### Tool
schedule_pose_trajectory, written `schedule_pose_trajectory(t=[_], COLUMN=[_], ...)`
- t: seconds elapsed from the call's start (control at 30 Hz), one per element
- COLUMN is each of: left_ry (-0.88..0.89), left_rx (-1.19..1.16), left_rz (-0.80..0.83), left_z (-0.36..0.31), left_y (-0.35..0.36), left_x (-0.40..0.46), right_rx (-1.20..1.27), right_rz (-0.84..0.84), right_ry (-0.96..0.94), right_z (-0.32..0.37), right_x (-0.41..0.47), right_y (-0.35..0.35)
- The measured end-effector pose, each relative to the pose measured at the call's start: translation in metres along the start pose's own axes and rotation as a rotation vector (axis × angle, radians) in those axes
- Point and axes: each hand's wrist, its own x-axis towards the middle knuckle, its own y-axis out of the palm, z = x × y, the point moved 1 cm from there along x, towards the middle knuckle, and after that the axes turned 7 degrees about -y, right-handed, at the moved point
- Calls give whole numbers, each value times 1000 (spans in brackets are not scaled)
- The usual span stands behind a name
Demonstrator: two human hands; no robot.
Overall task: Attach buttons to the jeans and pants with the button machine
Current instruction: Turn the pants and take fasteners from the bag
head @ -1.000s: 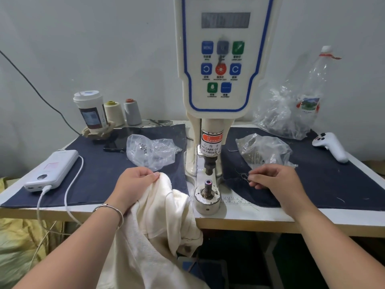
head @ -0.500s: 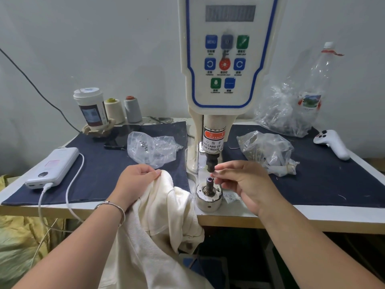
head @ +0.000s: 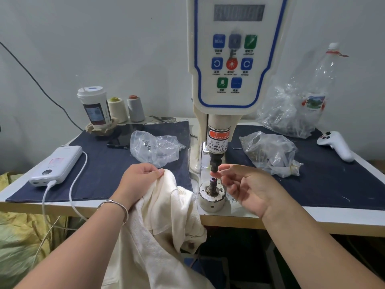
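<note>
The button machine point(head: 233, 59) stands at the middle of the table point(head: 312, 217), its upper punch point(head: 214, 163) hanging directly above the lower die post point(head: 213, 182) in its round metal base point(head: 211, 198). The cream pants point(head: 158, 222) are draped over the table's front edge, just left of the die and not yet on it; a bunch of the fabric is gripped in the curled fingers of the left hand point(head: 137, 184). The right hand point(head: 250, 190) is raised beside the punch, its thumb and forefinger pressed together at the gap between punch and post. A button part is probably pinched there, but it is too small to be made out.

The step in hand is judged to be loading the die. The piece should be seated square and fully home, and the fingers drawn clear of the gap before the machine is triggered, as the warning label point(head: 218, 140) urges. Only then should the waistband be laid flat over the post.

Either side, dark cloth mats point(head: 116, 163) are spread, bearing two clear bags of hardware point(head: 156, 149) point(head: 270, 151). A power bank point(head: 56, 165) with its cable, a cup point(head: 94, 107), two thread cones point(head: 125, 109), a phone point(head: 123, 136), a plastic bottle point(head: 320, 84) and a white controller point(head: 335, 144) are set well away. Nothing is seen to block the die except the loose fabric close by it.
</note>
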Motion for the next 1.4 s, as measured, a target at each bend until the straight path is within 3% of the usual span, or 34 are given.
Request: schedule_pose_trajectory(t=[0.3, 0.57, 0.7, 0.83, 1.03, 1.17, 1.4], left_ry=[3, 11, 16, 33, 104, 132, 154], left_rx=[-6, -50, -65, -87, -214, -208, -236], left_rz=[-1, 17, 23, 41, 78, 81, 82], left_z=[3, 7, 8, 9, 6, 9, 14], left_y=[0, 0, -1, -2, -7, -6, -3], left_x=[3, 7, 9, 10, -1, 3, 7], right_rx=[-88, -64, -304, -555, -1397, -1841, -2050], right_rz=[-80, -54, -116, 68, 68, 110, 80], right_ry=[-67, -108, -275, -445, -663, -566, -470], right_z=[8, -1, -19, -31, -42, -55, -73], right_x=[-1, -31, -53, -40, 79, 149, 195], right_y=[4, -2, 13, 72, 151, 171, 186])
